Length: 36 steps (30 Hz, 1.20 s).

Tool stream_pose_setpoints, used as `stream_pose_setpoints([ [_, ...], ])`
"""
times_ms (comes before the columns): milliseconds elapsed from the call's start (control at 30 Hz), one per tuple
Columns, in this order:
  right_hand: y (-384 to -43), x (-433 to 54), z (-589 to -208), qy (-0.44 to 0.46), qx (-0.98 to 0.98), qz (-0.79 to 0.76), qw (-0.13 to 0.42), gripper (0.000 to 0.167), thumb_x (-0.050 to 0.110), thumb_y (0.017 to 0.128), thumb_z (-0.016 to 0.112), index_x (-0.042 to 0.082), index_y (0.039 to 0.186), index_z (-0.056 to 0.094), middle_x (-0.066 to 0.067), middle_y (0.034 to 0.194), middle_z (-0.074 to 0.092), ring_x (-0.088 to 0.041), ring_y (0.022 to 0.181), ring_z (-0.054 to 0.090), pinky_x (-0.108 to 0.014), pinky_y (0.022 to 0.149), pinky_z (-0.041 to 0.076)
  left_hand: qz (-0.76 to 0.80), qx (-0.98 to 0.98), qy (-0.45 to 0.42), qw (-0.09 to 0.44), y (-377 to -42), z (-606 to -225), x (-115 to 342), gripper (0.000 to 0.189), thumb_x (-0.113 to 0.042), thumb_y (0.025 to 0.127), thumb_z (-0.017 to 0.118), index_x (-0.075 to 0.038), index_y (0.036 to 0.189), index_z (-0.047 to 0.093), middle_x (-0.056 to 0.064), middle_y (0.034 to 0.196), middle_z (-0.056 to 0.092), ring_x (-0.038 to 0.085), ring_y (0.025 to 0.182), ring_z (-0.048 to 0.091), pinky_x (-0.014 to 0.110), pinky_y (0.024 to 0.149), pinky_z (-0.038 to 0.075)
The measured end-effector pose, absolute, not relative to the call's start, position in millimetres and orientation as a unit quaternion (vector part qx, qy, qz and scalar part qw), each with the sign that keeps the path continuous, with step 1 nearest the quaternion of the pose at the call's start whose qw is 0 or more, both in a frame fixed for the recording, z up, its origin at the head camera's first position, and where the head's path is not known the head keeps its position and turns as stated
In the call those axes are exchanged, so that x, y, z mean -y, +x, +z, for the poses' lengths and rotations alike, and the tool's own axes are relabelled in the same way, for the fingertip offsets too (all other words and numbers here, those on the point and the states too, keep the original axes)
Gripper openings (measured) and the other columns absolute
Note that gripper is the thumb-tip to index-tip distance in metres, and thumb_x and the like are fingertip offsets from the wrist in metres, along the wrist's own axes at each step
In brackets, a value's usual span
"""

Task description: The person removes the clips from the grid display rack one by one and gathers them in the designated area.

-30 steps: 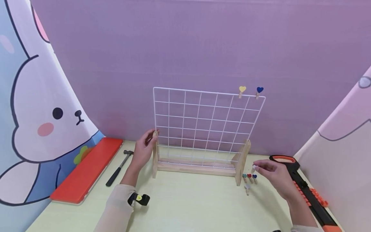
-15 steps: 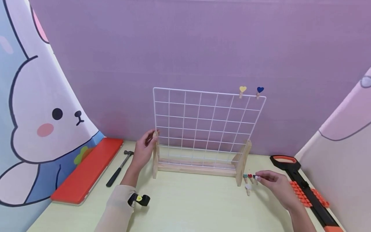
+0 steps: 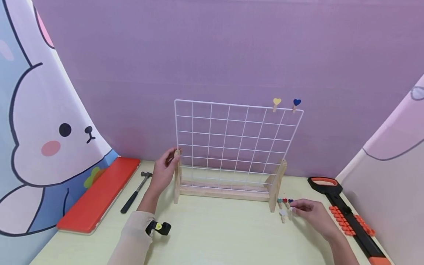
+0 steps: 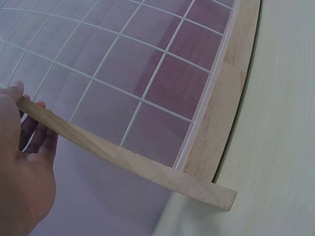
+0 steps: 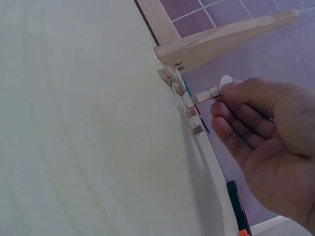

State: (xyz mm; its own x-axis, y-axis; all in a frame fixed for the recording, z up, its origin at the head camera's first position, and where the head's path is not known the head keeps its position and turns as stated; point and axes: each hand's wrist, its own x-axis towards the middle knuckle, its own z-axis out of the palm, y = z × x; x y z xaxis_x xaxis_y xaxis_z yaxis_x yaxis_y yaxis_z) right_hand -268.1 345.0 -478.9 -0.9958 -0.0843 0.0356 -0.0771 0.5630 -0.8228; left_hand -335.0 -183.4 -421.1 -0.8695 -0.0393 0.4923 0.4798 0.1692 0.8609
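Note:
My left hand [image 3: 164, 170] grips the left wooden upright [image 4: 108, 147] of a stand, thumb on one side and fingers on the other. The stand holds a white wire grid [image 3: 228, 105] upright. My right hand [image 3: 313, 217] pinches a mini clothespin with a white heart [image 5: 209, 94] between thumb and index finger, a little above the table. Beside it on the table lie clothespins with teal [image 3: 279, 201], red [image 3: 285, 201] and dark blue [image 3: 290, 201] hearts, plus one white-heart clothespin [image 3: 282, 214]. A yellow-heart clothespin [image 3: 276, 102] and a blue-heart clothespin [image 3: 296, 103] are clipped on the grid's top rail.
On the left lie a hammer [image 3: 136, 192] and a long red case [image 3: 101, 195]. A black and orange tool [image 3: 347, 217] lies along the right side. Behind the stand rises a purple backdrop [image 3: 212, 55], close to the grid.
My right hand has moved down and toward me with the white-heart clothespin, past the row of clothespins. My left hand has stayed on the stand.

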Motion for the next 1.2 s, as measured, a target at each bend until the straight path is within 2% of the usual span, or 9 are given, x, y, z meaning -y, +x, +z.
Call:
stream_pose_setpoints([
  [133, -268, -346, -482, -0.043, -0.890, -0.454, 0.023, 0.029, 0.013, 0.093, 0.076, 0.000, 0.119, 0.073, -0.017, 0.117, 0.076, 0.000, 0.092, 0.066, -0.018, 0.077, 0.056, -0.627, 0.737, -0.147, 0.206, -335, -422, 184, 0.044, -0.025, 0.107, 0.059, -0.004, 0.145, 0.055, 0.018, 0.147, 0.061, 0.001, 0.126, 0.058, 0.006, 0.104, 0.047],
  [233, -268, -347, -485, -0.041, -0.892, -0.449, 0.031, 0.029, 0.012, 0.093, 0.076, 0.000, 0.119, 0.073, -0.016, 0.118, 0.076, 0.000, 0.093, 0.066, -0.019, 0.077, 0.056, -0.625, 0.739, -0.146, 0.205, -336, -421, 184, 0.045, -0.025, 0.107, 0.059, -0.003, 0.145, 0.054, 0.018, 0.147, 0.061, -0.004, 0.123, 0.057, 0.006, 0.104, 0.047],
  [500, -268, -347, -487, -0.067, -0.888, -0.453, 0.048, 0.028, 0.009, 0.092, 0.076, -0.003, 0.117, 0.073, -0.018, 0.114, 0.075, -0.003, 0.088, 0.065, -0.020, 0.073, 0.057, -0.623, 0.741, -0.141, 0.205, -336, -420, 183, 0.044, -0.025, 0.107, 0.059, -0.004, 0.145, 0.055, 0.017, 0.147, 0.061, 0.007, 0.128, 0.058, 0.007, 0.104, 0.047],
  [833, -271, -346, -496, -0.048, -0.895, -0.441, 0.045, 0.026, 0.006, 0.092, 0.075, 0.001, 0.117, 0.075, -0.016, 0.114, 0.074, -0.004, 0.086, 0.062, -0.020, 0.070, 0.055, -0.626, 0.737, -0.146, 0.210, -337, -420, 182, 0.043, -0.022, 0.107, 0.058, -0.002, 0.145, 0.054, 0.020, 0.147, 0.060, -0.008, 0.120, 0.058, 0.006, 0.104, 0.047],
  [1200, -270, -345, -502, -0.022, -0.907, -0.420, 0.020, 0.025, 0.012, 0.091, 0.078, 0.007, 0.116, 0.078, -0.012, 0.116, 0.076, -0.003, 0.089, 0.064, -0.019, 0.072, 0.056, -0.624, 0.737, -0.147, 0.216, -338, -423, 183, 0.043, -0.023, 0.106, 0.059, -0.002, 0.143, 0.056, 0.019, 0.145, 0.062, -0.006, 0.120, 0.059, 0.007, 0.103, 0.048],
])
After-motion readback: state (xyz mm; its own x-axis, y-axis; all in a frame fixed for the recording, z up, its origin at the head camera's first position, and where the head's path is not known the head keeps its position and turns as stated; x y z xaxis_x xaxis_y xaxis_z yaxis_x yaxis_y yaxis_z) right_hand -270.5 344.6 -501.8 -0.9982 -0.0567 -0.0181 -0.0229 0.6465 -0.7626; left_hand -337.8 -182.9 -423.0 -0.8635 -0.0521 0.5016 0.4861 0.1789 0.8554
